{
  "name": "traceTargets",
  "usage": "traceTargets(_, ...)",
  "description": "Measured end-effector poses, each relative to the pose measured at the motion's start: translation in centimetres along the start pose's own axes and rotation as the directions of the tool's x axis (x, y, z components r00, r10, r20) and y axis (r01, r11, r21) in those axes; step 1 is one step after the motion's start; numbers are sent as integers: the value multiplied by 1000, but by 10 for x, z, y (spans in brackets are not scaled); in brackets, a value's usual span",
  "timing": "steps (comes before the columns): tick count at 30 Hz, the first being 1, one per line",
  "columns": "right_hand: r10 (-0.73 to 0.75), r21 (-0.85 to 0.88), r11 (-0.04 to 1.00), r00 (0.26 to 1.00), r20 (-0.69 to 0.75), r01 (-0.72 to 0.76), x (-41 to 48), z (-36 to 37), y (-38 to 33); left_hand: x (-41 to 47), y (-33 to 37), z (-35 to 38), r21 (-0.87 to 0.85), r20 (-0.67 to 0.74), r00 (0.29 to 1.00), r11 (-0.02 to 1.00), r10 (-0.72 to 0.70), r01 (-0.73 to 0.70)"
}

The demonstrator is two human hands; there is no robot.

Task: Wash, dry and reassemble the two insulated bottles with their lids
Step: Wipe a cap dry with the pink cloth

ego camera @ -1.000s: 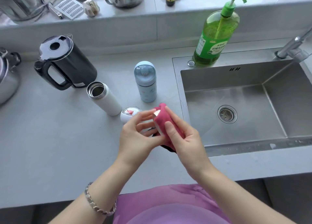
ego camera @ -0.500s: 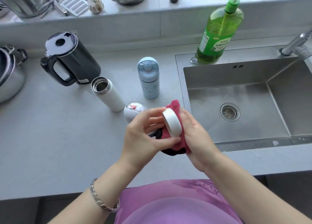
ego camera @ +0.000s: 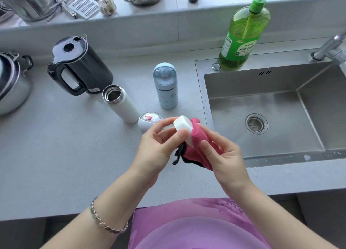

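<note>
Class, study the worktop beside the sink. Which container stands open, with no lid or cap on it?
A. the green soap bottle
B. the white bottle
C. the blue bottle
B: the white bottle shows its bare steel mouth, while the left hand pinches a white lid against the pink cloth that the right hand holds.
</note>
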State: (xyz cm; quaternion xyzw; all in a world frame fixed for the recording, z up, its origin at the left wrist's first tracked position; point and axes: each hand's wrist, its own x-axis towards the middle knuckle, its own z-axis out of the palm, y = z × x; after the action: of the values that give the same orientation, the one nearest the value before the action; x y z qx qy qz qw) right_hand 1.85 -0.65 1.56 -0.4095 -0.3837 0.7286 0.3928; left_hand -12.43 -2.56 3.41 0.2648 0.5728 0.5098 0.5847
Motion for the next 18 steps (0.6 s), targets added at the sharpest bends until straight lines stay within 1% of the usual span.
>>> traceTargets(3, 67, 91, 994, 997, -48, -62, -3, 2, -5, -2, -7, -3, -38, 87, 996, 999, 12, -9)
traceTargets(5, 121, 78, 990, 992, -23, -119, -2, 3, -11, -6, -13, -5, -23, 144, 987, 997, 70, -68)
traceTargets(8, 168, 25, 985, 985, 41, -169, -3, 3, -18, -10, -18, -5, 124, 194, 961, 966, 199, -225)
traceTargets(10, 175, 20, 984, 982, 77, -177, -4, 0, -20, -7, -17, -6, 219, 222, 944, 932, 242, -291)
traceTargets(12, 196, 17, 980, 977, 85, -198, -3, -2, -18, -4, -15, -8, 310, 262, 937, 899, 231, -309)
traceTargets(14, 219, 0, 976, 974, 61, -219, -1, -3, -14, -3, -16, -11, 382, 301, 931, 869, 205, -315)
traceTargets(16, 221, -13, 975, 975, 11, -220, 0, -2, -10, -4, -18, -13, 418, 305, 929, 847, 210, -329)
traceTargets(18, 245, 36, 969, 969, -35, -244, 1, 2, -8, -4, -21, -15, 435, 289, 927, 830, 239, -349)
